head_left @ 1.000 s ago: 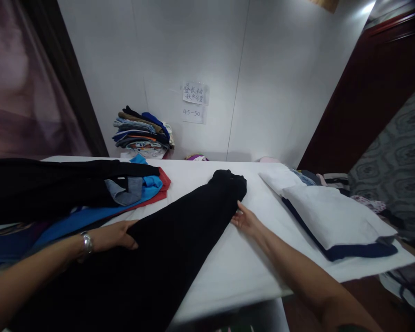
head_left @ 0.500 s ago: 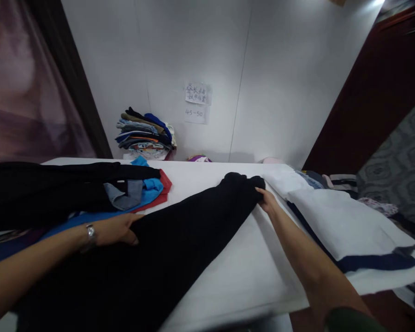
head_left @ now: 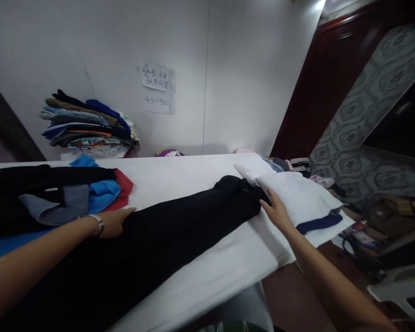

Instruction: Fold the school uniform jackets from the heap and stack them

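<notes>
A long black garment [head_left: 193,221], which looks like trousers, lies stretched across the white table [head_left: 173,180] from the lower left toward the right. My left hand [head_left: 112,223], with a metal band at the wrist, rests on its upper edge; the index finger points outward and the thumb is hidden. At the garment's narrower far end, my right hand [head_left: 275,210] has thumb and fingers around the edge of the cloth. A small round button shows near that end. The lower left part runs out of view.
Left lies a heap with a blue garment [head_left: 104,192] and a red garment [head_left: 124,186]. White folded clothing [head_left: 293,193] with a navy piece [head_left: 320,224] lies right. A clothes stack [head_left: 90,127] stands by the wall, near paper notes [head_left: 159,90]. Boxes [head_left: 383,216] are at far right.
The view has turned right, showing more of the room there. My right hand stays at the garment's end, which now lies closer to the white clothing. My left hand remains on the upper edge.
</notes>
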The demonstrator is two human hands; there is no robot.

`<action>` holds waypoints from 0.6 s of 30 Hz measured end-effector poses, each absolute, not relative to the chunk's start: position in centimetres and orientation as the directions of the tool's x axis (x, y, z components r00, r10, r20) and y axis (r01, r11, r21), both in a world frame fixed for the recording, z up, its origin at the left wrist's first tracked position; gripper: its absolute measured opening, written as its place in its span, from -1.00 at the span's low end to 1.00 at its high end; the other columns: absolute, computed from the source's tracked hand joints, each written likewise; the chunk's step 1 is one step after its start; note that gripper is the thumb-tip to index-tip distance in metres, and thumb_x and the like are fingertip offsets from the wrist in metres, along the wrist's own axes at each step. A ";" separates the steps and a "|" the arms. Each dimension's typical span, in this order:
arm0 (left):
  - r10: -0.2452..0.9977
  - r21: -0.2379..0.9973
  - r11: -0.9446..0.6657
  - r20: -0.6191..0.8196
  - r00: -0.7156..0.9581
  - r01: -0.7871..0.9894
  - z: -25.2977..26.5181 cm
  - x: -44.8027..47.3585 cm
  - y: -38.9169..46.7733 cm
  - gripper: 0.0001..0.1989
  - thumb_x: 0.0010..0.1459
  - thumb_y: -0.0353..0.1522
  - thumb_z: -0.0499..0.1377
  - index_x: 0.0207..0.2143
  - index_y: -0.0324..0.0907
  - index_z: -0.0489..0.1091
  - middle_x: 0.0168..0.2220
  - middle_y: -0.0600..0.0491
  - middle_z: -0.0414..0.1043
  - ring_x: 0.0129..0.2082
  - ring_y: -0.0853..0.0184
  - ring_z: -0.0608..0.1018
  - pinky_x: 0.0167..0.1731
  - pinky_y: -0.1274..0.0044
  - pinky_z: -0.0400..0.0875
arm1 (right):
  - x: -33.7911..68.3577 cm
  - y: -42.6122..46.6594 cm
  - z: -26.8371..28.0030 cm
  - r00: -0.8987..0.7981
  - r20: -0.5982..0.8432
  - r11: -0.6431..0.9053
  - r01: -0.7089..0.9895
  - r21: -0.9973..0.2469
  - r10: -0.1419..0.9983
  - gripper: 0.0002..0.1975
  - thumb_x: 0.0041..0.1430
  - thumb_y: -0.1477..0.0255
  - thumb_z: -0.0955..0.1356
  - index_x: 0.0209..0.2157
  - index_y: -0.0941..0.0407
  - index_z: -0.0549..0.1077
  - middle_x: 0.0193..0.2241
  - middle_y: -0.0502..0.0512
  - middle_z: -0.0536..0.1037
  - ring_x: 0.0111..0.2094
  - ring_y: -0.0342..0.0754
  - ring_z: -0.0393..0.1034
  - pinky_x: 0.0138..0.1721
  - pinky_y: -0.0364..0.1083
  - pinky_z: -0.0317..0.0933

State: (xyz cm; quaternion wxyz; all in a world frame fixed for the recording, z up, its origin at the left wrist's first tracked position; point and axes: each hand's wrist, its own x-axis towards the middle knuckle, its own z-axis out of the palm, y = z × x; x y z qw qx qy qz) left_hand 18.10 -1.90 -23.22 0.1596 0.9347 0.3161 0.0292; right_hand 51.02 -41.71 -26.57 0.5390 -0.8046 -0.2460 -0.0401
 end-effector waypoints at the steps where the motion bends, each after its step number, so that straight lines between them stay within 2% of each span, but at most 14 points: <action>1: 0.536 0.286 -0.809 0.004 0.844 0.513 -23.0 18.1 -2.6 -0.34 -0.29 -0.54 0.03 0.00 -0.25 0.38 -0.09 0.00 0.52 -0.07 0.16 0.51 -0.03 0.38 0.34 | 50.5 -40.6 -25.5 0.803 0.423 -0.253 0.551 -0.795 0.421 -0.39 0.01 0.29 0.42 0.12 0.02 0.28 0.19 0.11 0.22 0.23 0.14 0.02 0.22 0.14 -0.06; 3: 0.376 0.235 -0.901 0.006 0.927 0.364 -22.6 18.3 -4.3 -0.25 -0.24 -0.53 0.02 0.14 -0.25 0.25 0.15 -0.04 0.31 0.11 0.18 0.37 0.12 0.40 0.20 | 49.0 -37.3 -23.4 0.676 0.496 -0.152 0.661 -0.735 0.545 -0.45 0.04 0.24 0.40 0.10 0.00 0.33 0.22 0.06 0.18 0.26 0.13 -0.08 0.26 0.13 -0.19; 5: 0.296 0.199 -0.937 0.017 0.955 0.287 -22.6 18.5 -6.1 -0.26 -0.15 -0.50 -0.01 0.20 -0.25 0.16 0.25 -0.03 0.12 0.21 0.21 0.25 0.18 0.39 0.11 | 47.7 -33.5 -21.6 0.575 0.505 -0.095 0.714 -0.693 0.644 -0.45 0.07 0.18 0.38 0.11 -0.03 0.32 0.26 0.01 0.10 0.30 0.12 -0.20 0.27 0.13 -0.29; 8: 0.277 0.108 -0.956 0.009 0.961 0.274 -23.9 18.3 -8.0 -0.39 0.08 -0.40 -0.09 0.23 -0.17 0.12 0.28 -0.01 0.02 0.26 0.22 0.14 0.21 0.28 0.03 | 47.4 -28.5 -20.5 0.426 0.445 -0.119 0.814 -0.568 0.788 -0.42 0.14 0.11 0.30 0.18 -0.05 0.21 0.31 -0.02 -0.05 0.32 0.08 -0.35 0.26 0.18 -0.44; 10: 0.276 0.064 -0.959 0.023 0.961 0.274 -25.2 17.8 -8.7 -0.45 0.18 -0.34 -0.16 0.23 -0.11 0.10 0.29 0.02 0.01 0.27 0.23 0.10 0.21 0.22 0.01 | 48.7 -26.9 -21.4 0.398 0.354 -0.198 0.852 -0.485 0.846 -0.39 0.15 0.07 0.28 0.20 -0.02 0.19 0.31 0.02 -0.07 0.32 0.08 -0.37 0.24 0.18 -0.53; 12: 0.273 0.046 -0.961 0.047 0.961 0.271 -26.3 17.3 -9.0 -0.46 0.22 -0.31 -0.19 0.25 -0.10 0.07 0.29 0.02 -0.01 0.28 0.25 0.08 0.21 0.21 -0.01 | 50.6 -27.0 -23.5 0.475 0.209 -0.340 0.816 -0.467 0.854 -0.39 0.13 0.07 0.31 0.16 0.02 0.24 0.29 0.09 0.00 0.32 0.09 -0.32 0.23 0.19 -0.59; 14: 0.274 0.044 -0.961 0.063 0.960 0.272 -26.9 17.0 -9.3 -0.47 0.24 -0.30 -0.22 0.26 -0.12 0.04 0.30 0.02 -0.04 0.29 0.26 0.05 0.22 0.21 -0.03 | 52.3 -28.1 -26.1 0.588 0.056 -0.486 0.715 -0.503 0.807 -0.45 0.14 0.11 0.31 0.12 0.03 0.29 0.26 0.11 0.09 0.31 0.08 -0.23 0.23 0.22 -0.60; 18: 0.260 0.049 -0.966 0.106 0.960 0.256 -27.3 17.1 -9.8 -0.48 0.25 -0.31 -0.22 0.25 -0.12 0.05 0.29 0.02 -0.01 0.28 0.25 0.07 0.22 0.20 -0.03 | 53.6 -30.1 -29.6 0.639 0.069 -0.495 0.656 -0.569 0.766 -0.48 0.14 0.10 0.30 0.09 0.03 0.31 0.27 0.11 0.06 0.31 0.02 -0.26 0.23 0.20 -0.60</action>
